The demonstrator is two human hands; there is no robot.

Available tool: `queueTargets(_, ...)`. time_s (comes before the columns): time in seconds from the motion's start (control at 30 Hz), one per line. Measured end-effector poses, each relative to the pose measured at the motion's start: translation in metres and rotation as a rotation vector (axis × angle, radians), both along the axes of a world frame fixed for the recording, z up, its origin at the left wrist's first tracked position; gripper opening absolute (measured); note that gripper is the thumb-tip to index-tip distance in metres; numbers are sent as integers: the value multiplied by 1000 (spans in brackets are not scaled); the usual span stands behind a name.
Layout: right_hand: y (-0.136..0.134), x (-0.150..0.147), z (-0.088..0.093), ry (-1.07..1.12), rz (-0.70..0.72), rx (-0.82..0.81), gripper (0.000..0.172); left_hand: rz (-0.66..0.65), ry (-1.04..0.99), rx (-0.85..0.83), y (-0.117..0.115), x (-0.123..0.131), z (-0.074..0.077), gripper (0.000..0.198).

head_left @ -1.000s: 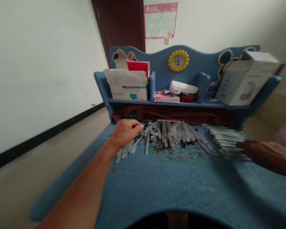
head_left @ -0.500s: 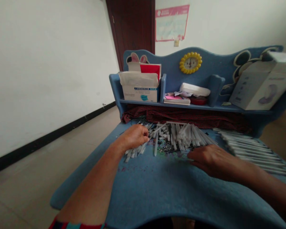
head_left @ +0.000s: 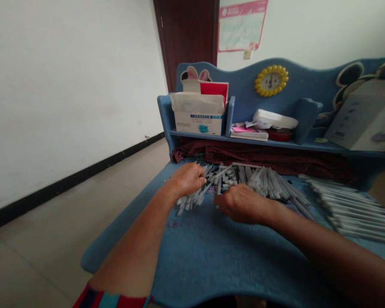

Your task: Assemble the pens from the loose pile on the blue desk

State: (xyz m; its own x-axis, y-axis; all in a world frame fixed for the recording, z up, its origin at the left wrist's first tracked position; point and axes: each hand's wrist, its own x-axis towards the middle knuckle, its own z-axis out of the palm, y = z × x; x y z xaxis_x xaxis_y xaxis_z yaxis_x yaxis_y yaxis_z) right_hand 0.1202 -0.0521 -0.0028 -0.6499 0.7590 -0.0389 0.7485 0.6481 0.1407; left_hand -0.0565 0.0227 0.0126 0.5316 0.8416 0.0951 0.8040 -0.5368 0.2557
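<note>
My left hand (head_left: 190, 179) has its fingers curled together at the left heap of short translucent tubes (head_left: 192, 201); what it pinches is hidden. Close to its right, my right hand (head_left: 239, 203) is closed too, knuckles up, just in front of the middle of the pile. A pale tip shows under its fingers, too little to name. Behind that hand lies a pile of longer translucent tubes (head_left: 265, 182), which look like pen barrels. Dark small parts are mixed in between the heaps.
A row of slim pen-like sticks (head_left: 356, 209) lies at right on the blue desk (head_left: 192, 256). Bunched red checked cloth (head_left: 259, 155) runs under the shelf. On the shelf stand a mask box (head_left: 197, 122), booklets (head_left: 248, 134) and a white carton (head_left: 359, 115). A yellow clock (head_left: 271, 81) hangs above.
My right hand has moved left, from in front of the long tubes to beside my left hand. My left hand stays by the left heap. The view has shifted slightly.
</note>
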Motion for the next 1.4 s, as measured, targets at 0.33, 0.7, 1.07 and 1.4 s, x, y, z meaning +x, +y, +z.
queueTargets(0.33,2,-20,-7,-130,79,2,23,3,48,17,-5,2,2,21)
queueTargets(0.7,11,-12,-20,-29,315,228,23,-3,28,39,-5,4,-1,23)
queueTargets(1.07,-1,18,9,717,233,617,11,33,-463,-394,-12,14,-2,36)
queueTargets(1.4,-18,0,1,397,488,682,24,130,-1166,-808,-16,23,-2,15)
